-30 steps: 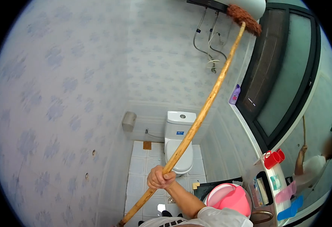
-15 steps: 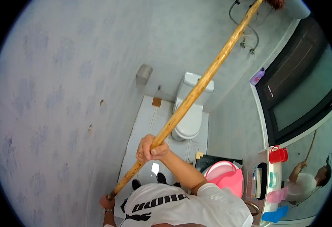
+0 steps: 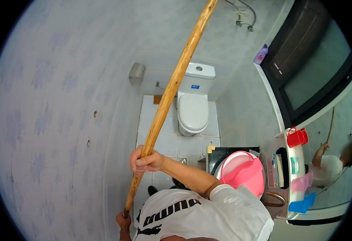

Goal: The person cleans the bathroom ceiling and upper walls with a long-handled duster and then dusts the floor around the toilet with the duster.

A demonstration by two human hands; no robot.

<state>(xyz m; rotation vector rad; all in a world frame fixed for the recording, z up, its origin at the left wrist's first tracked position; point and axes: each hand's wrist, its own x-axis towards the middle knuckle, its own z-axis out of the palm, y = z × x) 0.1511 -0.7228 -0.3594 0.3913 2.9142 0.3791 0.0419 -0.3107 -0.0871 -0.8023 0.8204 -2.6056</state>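
Observation:
A long wooden pole [image 3: 170, 90] slants from the bottom left up past the top edge of the view; its far end is out of the frame. My right hand [image 3: 146, 160] is wrapped round its lower part, in front of the tiled floor. Lower down, near the left wall, my left hand [image 3: 123, 220] is closed round the pole's bottom end. Behind the pole stands a white toilet [image 3: 193, 110] with its lid down.
Pink basin [image 3: 246, 172] on a black-topped stand at right. A shelf [image 3: 285, 176] holds red cups [image 3: 297, 137], a blue cup [image 3: 302, 204] and a box. Purple bottle [image 3: 260, 54] by the dark window. Mirror [image 3: 332, 132] at far right; dispenser [image 3: 137, 74] on the left wall.
The view has tilted down, and the brown brush head at the pole's top has left the frame. The pole now stands steeper, its upper part shifted left. My left hand has come into view.

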